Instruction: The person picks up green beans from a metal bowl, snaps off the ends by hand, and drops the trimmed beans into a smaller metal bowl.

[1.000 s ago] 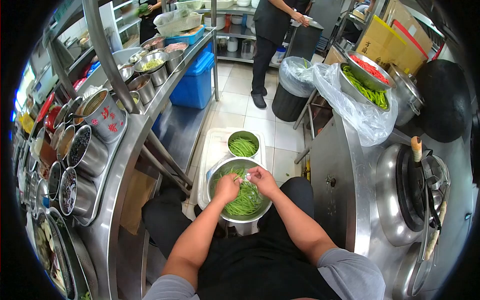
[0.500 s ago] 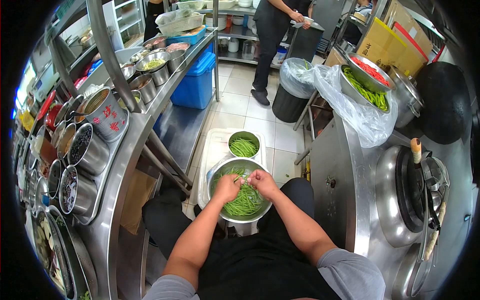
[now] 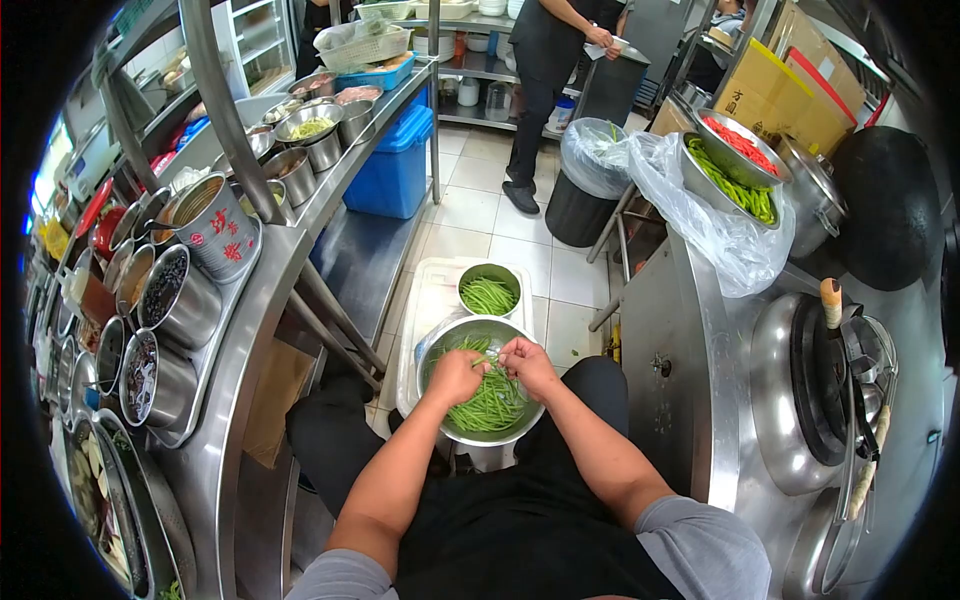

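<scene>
Between my knees a wide metal bowl [image 3: 517, 433] holds many long green beans [image 3: 487, 405]. My left hand [image 3: 457, 377] is closed on green beans over the bowl's left side. Close beside it, my right hand [image 3: 528, 365] has its thumb and fingertips pinched together over the bowl's upper right; what lies in the pinch is too small to make out. Just beyond the bowl, a smaller metal pot [image 3: 489, 272] with more green beans inside stands on a white plastic lid or box [image 3: 437, 285].
To the left, a steel shelf [image 3: 262, 290] carries several metal pots and a large can [image 3: 216, 228]. On the right are a steel counter [image 3: 735, 395], a wok [image 3: 800, 380] and bowls of red and green peppers [image 3: 735, 185]. A person [image 3: 545, 90] stands ahead near a lined bin [image 3: 588, 190].
My right hand has shifted slightly and its fingers have moved a little apart from the left hand's. The bowl and pot have stayed in place.
</scene>
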